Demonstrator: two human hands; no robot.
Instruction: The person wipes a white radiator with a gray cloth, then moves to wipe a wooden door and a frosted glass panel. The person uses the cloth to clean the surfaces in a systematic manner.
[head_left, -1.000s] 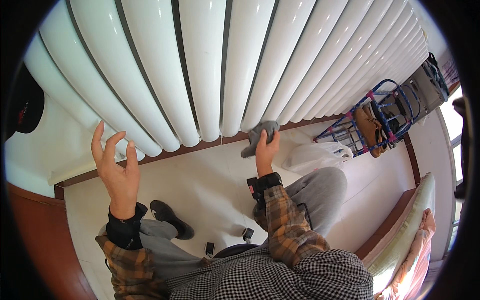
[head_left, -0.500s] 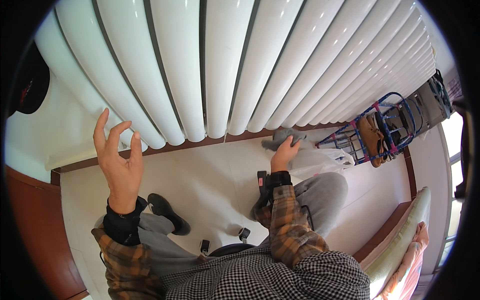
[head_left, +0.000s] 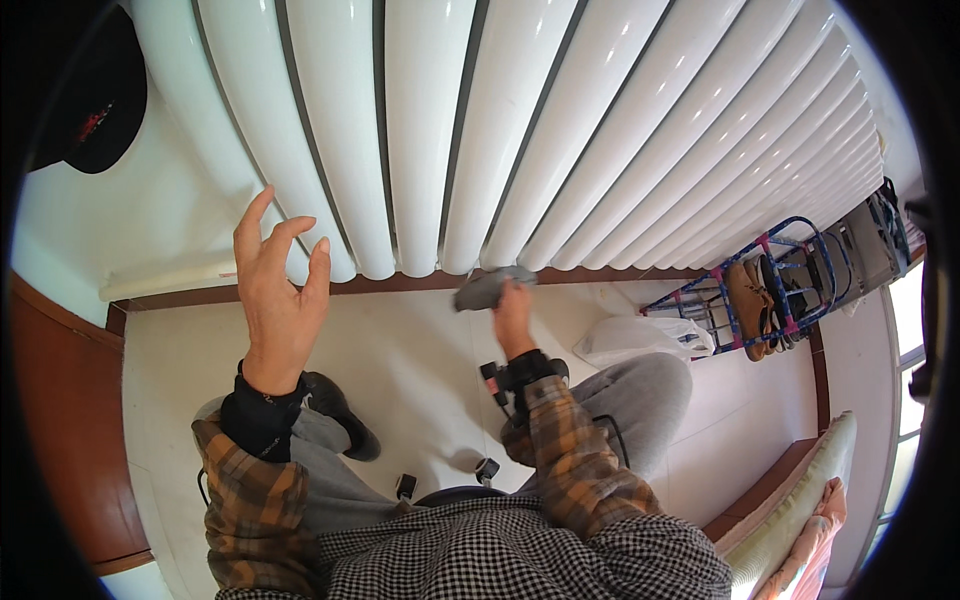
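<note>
— What does the head view show of your hands?

— My right hand point(head_left: 512, 318) reaches down and forward, its grip closed around a grey cloth point(head_left: 487, 287). The cloth sits at the foot of the white radiator point(head_left: 480, 130), just under the lower ends of its tubes and above the brown skirting point(head_left: 400, 283). My left hand point(head_left: 275, 290) is raised in front of the radiator's left tubes, fingers spread and slightly curled, its grip open and holding nothing. I cannot tell whether it touches the tube behind it.

— And the room around you?

— The radiator fills the upper part of the view, its long white tubes fanning out to the right. Below it lies a pale tiled floor point(head_left: 400, 370). I am down low over it: my grey trouser knees are bent, and a black shoe point(head_left: 335, 425) rests on the tiles by my left leg. My sleeves are plaid, orange-brown, with dark cuffs, and a small black device is strapped at my right wrist.

— What else is nearby?

— A white plastic bag point(head_left: 640, 338) lies on the floor to the right of my right hand. Beyond it stands a blue wire shoe rack point(head_left: 770, 290) with brown shoes in it. A dark cap point(head_left: 95, 100) hangs on the white wall at upper left. A red-brown wooden panel point(head_left: 60, 430) runs down the left edge, and a pale cushion point(head_left: 800, 500) shows at lower right.
</note>
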